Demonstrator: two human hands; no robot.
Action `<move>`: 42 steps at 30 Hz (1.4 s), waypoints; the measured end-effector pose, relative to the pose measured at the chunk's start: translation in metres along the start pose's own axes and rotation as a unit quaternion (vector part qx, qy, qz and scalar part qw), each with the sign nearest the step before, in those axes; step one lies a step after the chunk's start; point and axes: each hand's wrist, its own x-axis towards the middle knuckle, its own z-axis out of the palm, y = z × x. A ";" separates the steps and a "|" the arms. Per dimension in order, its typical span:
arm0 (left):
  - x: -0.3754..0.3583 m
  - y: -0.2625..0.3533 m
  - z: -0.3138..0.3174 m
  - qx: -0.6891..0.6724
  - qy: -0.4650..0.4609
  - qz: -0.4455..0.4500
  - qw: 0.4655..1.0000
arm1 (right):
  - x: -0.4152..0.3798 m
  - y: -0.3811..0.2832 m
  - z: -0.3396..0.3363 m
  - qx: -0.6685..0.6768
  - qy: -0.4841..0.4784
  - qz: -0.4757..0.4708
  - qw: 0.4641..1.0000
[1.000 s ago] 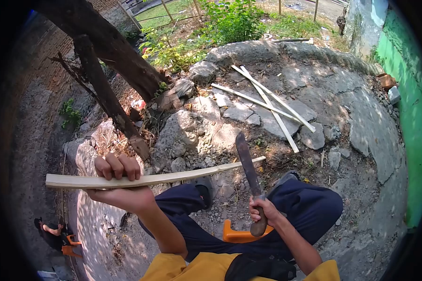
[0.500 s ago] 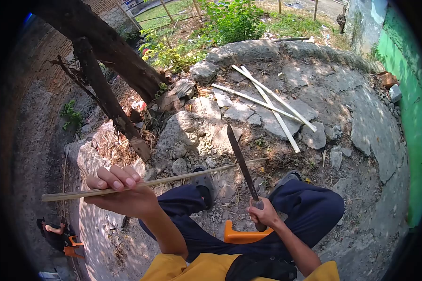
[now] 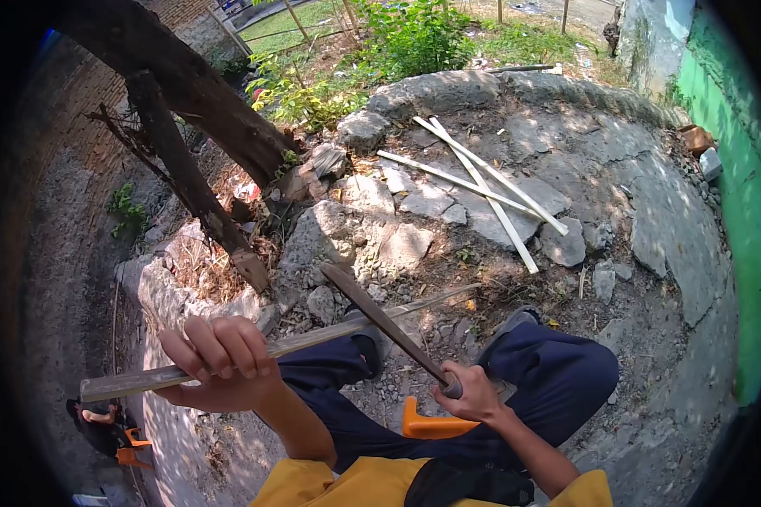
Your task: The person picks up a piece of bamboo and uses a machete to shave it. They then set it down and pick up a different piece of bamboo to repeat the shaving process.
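Observation:
My left hand (image 3: 232,363) is closed around a long, flat wooden strip (image 3: 127,385). Its near end sticks out to the left of my fingers, and the far end tapers away to the right over the broken ground. In my right hand (image 3: 473,392) is the handle of a machete (image 3: 402,338) with a long dark blade. The blade points up and to the left, crossing over the strip in this view beyond my left hand. Both hands are above my knees, between dark trouser legs (image 3: 550,372).
Several pale wooden strips (image 3: 482,182) lie crossed on cracked concrete ahead. A dark tree trunk (image 3: 220,106) leans at the left, beside rubble. An orange stool (image 3: 431,422) is under me. Another person (image 3: 97,427) sits at the far left; a green wall (image 3: 736,169) runs along the right.
The machete has swung left and its blade now crosses the strip. My left hand has turned the strip so its broad face shows more.

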 end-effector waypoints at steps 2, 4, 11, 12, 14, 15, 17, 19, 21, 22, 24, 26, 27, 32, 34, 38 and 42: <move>-0.002 0.002 -0.005 -0.003 -0.003 0.002 1.000 | -0.001 0.001 0.002 -0.006 -0.009 0.001 1.000; -0.002 0.003 -0.006 -0.007 -0.007 0.004 1.000 | 0.000 0.004 0.002 -0.003 -0.009 0.005 1.000; -0.004 0.000 0.004 0.006 0.032 -0.002 0.999 | -0.001 -0.008 0.002 0.016 -0.011 0.045 0.999; -0.005 0.000 0.008 0.013 0.054 -0.003 0.998 | -0.002 -0.008 0.004 0.015 -0.012 0.047 0.999; -0.007 0.001 0.012 0.027 0.046 -0.010 0.999 | 0.000 -0.007 0.009 0.069 -0.028 0.004 0.997; -0.008 0.002 0.013 0.043 0.037 -0.017 0.998 | 0.001 -0.010 0.010 0.092 -0.047 0.011 0.995; -0.008 0.004 0.016 0.032 0.010 -0.040 0.999 | 0.004 -0.015 0.011 0.114 -0.052 0.008 0.992; -0.007 0.005 0.017 0.015 -0.017 -0.061 0.998 | 0.006 -0.015 0.011 0.130 -0.052 0.007 0.990; -0.009 0.012 0.012 0.034 -0.042 -0.102 0.993 | 0.006 -0.009 0.010 0.203 -0.089 0.127 0.967; -0.010 0.012 0.011 0.028 -0.040 -0.101 0.994 | 0.005 -0.006 0.010 0.199 -0.085 0.130 0.968; -0.011 0.012 0.011 0.047 -0.035 -0.107 0.993 | 0.002 0.004 0.011 0.164 -0.044 0.139 0.976; -0.013 0.013 0.010 0.020 -0.046 -0.132 0.990 | -0.001 0.013 0.017 0.153 -0.010 0.123 0.981; -0.014 0.013 0.010 0.039 -0.051 -0.124 0.990 | -0.004 0.016 0.018 0.154 -0.023 0.147 0.977; -0.012 -0.005 0.001 0.157 -0.061 0.032 0.985 | -0.007 -0.004 0.015 0.128 -0.020 0.083 0.988; -0.013 -0.012 0.003 0.148 -0.054 0.067 0.985 | -0.010 -0.009 0.017 0.123 -0.010 0.075 0.989; -0.017 -0.011 0.020 0.081 0.030 0.059 0.995 | -0.010 -0.013 0.010 0.053 -0.038 0.083 0.994; -0.025 -0.008 0.028 0.159 0.093 0.068 0.980 | -0.014 -0.014 0.012 0.089 -0.036 0.157 0.983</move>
